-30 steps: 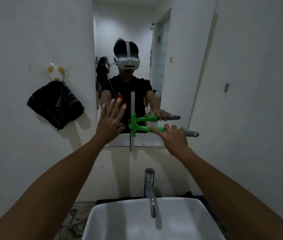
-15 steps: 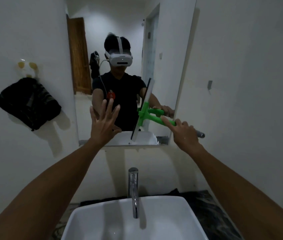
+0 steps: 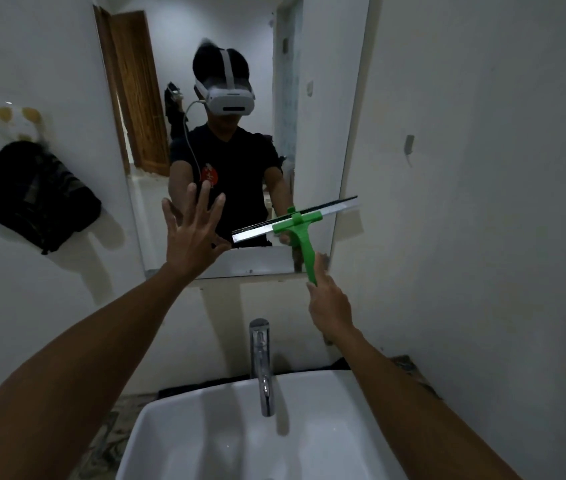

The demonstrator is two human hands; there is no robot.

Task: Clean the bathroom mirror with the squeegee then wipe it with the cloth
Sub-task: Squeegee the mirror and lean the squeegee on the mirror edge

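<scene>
Our right hand (image 3: 330,299) grips the green squeegee (image 3: 297,225) against the mirror's (image 3: 316,98) lower right corner; our left hand (image 3: 193,233) presses it, fingers spread, empty.

White basin (image 3: 184,441) on patterned countertop (image 3: 101,445)

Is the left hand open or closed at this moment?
Open. The left hand is raised at the mirror, fingers spread and holding nothing.

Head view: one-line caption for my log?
Right hand holds the green squeegee against the mirror; open left hand raised beside it.
</scene>
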